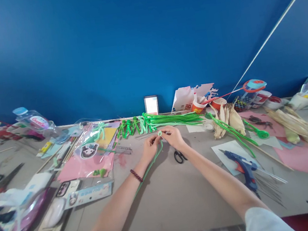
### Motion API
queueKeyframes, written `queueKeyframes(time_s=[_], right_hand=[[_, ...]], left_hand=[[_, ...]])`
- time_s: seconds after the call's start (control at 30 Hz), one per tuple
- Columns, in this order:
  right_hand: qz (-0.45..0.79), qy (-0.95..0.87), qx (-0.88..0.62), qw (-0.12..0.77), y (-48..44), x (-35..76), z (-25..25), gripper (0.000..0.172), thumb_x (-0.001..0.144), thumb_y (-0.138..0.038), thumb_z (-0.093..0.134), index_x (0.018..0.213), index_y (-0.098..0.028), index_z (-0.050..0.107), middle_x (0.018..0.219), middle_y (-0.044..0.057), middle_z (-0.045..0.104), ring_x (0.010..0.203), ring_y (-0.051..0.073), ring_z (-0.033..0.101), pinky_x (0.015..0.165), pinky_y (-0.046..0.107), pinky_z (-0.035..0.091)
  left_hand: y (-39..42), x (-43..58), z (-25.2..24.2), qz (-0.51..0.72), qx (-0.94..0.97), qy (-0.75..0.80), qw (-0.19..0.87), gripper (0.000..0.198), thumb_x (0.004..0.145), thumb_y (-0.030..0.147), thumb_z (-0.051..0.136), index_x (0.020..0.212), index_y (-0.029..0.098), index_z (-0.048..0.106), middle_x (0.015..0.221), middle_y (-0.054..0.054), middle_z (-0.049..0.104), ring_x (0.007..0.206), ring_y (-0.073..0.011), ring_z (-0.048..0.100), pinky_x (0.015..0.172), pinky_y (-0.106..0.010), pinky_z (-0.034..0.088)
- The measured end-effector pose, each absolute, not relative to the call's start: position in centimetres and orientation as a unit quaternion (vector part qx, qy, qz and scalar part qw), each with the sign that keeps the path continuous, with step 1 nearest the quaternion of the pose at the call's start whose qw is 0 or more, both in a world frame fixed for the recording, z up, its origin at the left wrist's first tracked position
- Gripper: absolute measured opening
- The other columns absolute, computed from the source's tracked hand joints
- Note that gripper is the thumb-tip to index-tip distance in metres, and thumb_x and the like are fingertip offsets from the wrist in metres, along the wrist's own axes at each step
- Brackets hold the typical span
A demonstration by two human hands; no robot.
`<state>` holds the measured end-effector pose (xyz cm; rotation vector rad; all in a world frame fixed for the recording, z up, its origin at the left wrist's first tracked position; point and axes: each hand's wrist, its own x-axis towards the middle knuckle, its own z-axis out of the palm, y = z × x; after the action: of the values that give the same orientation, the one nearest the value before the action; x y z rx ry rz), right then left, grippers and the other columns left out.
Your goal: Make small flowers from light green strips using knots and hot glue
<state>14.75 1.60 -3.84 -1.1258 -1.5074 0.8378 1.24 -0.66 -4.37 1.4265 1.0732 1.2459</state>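
Hands: left hand [151,147] and right hand [173,137] close together, fingertips of both pinched on the pale green strand [156,156].
Strand: its small curled end sits between the fingertips, above mid-table – the curl could spring loose if either pinch slackens.
Tail: it trails down along the left forearm; it could catch on the bracelet [136,175] if that wrist turns, tugging the curl out of shape.
Scissors [179,157]: just beside the right wrist, blades hidden behind it; a dropped forearm could knock or press on them.
Bundle [177,118]: green stems just beyond the fingers – a forward push could disturb them.
Glue gun [245,167]: beside the right forearm; an outward elbow swing could bump it. Whether it is hot, I cannot tell.
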Motion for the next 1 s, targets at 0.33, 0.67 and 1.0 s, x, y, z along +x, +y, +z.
queueKeyframes(time_s=[0.33, 0.67, 1.0], right_hand=[[0.508, -0.573, -0.415, 0.492, 2.3, 15.7, -3.9, 0.025, 0.07, -0.035, 0.065, 0.087, -0.021, 0.075, 0.088, 0.003, 0.067, 0.058, 0.009, 0.05, 0.054, 0.022, 0.041], [0.602, -0.531, -0.372, 0.467, 2.2, 16.8, -2.5, 0.025, 0.072, -0.031, 0.061, 0.09, -0.019, 0.074, 0.081, 0.005, 0.068, 0.069, 0.014, 0.055, 0.059, 0.024, 0.042], [0.408, -0.643, -0.472, 0.443, 2.0, 15.8, -2.8, 0.026, 0.07, -0.024, 0.057, 0.091, -0.018, 0.072, 0.087, 0.005, 0.072, 0.074, 0.018, 0.064, 0.068, 0.029, 0.05]], left_hand=[[-0.3, 0.5, -4.2, 0.46, 0.421, 0.391, 0.677, 0.024, 0.067, 0.037, 0.072, 0.075, 0.015, 0.069, 0.07, -0.003, 0.065, 0.063, -0.0138, 0.055, 0.063, -0.026, 0.042], [-0.3, 0.7, -3.9, 0.466, 0.362, 0.312, 0.745, 0.018, 0.062, 0.025, 0.078, 0.065, 0.016, 0.062, 0.065, 0.002, 0.057, 0.059, -0.0088, 0.049, 0.058, -0.021, 0.037], [0.1, 1.0, -4.8, 0.504, 0.441, 0.378, 0.64, 0.026, 0.059, 0.034, 0.079, 0.068, 0.016, 0.063, 0.064, 0.002, 0.058, 0.059, -0.0091, 0.048, 0.057, -0.022, 0.035]])
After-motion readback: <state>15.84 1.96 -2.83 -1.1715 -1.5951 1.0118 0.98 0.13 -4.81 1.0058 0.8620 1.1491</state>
